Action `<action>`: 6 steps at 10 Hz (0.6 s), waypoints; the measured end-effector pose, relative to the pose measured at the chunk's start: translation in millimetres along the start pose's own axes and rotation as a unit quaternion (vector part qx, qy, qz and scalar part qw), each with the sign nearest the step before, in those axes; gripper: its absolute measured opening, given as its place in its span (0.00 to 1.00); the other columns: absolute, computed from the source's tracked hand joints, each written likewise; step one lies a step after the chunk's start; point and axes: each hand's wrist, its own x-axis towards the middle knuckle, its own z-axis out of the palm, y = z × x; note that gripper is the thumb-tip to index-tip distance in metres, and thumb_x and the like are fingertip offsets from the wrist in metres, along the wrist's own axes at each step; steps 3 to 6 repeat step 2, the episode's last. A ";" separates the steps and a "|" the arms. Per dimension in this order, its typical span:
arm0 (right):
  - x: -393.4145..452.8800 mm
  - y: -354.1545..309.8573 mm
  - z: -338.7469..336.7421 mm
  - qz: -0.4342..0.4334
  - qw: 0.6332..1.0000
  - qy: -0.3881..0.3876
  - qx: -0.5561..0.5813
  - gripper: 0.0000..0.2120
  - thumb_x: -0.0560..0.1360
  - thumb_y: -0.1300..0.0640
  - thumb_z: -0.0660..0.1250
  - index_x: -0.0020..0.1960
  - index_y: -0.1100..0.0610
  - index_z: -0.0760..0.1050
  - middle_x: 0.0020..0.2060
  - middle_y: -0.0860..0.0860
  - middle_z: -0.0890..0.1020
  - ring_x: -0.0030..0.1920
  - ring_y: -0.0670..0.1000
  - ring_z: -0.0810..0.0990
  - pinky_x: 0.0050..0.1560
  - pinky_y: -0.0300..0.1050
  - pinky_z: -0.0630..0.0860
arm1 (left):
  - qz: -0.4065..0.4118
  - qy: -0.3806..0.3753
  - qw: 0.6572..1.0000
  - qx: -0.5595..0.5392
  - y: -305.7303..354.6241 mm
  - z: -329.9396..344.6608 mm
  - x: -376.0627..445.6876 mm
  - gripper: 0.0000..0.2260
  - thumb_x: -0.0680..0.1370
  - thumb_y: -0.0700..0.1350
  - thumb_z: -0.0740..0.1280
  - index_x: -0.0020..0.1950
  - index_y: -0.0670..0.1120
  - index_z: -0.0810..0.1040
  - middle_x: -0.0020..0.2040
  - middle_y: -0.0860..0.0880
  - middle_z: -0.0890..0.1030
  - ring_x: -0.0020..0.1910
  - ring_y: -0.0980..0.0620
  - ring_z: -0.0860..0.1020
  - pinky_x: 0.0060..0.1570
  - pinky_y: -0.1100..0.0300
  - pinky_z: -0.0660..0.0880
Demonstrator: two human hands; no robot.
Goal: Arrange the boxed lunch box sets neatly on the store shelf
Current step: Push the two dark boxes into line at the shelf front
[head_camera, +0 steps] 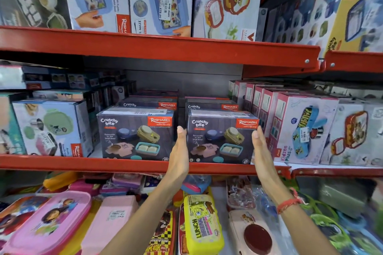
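Note:
Two dark purple "Crunchy Bite" boxed lunch sets stand side by side at the front of the middle red shelf (103, 164), with more of the same stacked behind them. My left hand (179, 151) lies flat against the left side of the right box (219, 138). My right hand (262, 151), with a red thread on its wrist, lies flat against that box's right side. The box is clasped between both palms and rests on the shelf. The left box (134, 134) stands a small gap away, just left of my left hand.
A row of pink "Kidzee Plus" boxes (300, 128) stands close on the right. A white boxed set (49, 128) stands on the left. The upper red shelf (145, 45) holds large boxes. Loose lunch boxes, a yellow one (202, 225) and a pink one (47, 221), fill the shelf below.

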 end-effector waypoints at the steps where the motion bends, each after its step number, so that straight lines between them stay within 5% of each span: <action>1: -2.9 -0.9 -0.6 0.005 1.000 -0.006 0.004 0.33 0.74 0.32 0.52 0.76 0.37 0.48 0.77 0.42 0.56 0.71 0.42 0.57 0.71 0.48 0.57 | -0.016 -0.011 1.000 0.004 -0.3 0.0 -0.1 0.49 0.62 0.80 0.48 0.77 0.56 0.57 0.78 0.51 0.63 0.76 0.49 0.62 0.75 0.44 0.56; 2: -8.1 -5.7 6.6 -0.016 0.997 0.062 -0.029 0.34 0.75 0.37 0.58 0.77 0.45 0.51 0.76 0.48 0.60 0.73 0.46 0.60 0.71 0.48 0.59 | -0.004 0.013 0.998 0.063 -1.4 -3.5 -6.3 0.39 0.71 0.75 0.47 0.76 0.57 0.60 0.77 0.52 0.65 0.74 0.51 0.63 0.75 0.48 0.57; 6: -8.1 -5.7 6.6 -0.016 0.997 0.062 -0.029 0.34 0.75 0.37 0.58 0.77 0.45 0.51 0.76 0.48 0.60 0.73 0.46 0.60 0.71 0.48 0.59 | -0.004 0.013 0.998 0.063 -1.4 -3.5 -6.3 0.39 0.71 0.75 0.47 0.76 0.57 0.60 0.77 0.52 0.65 0.74 0.51 0.63 0.75 0.48 0.57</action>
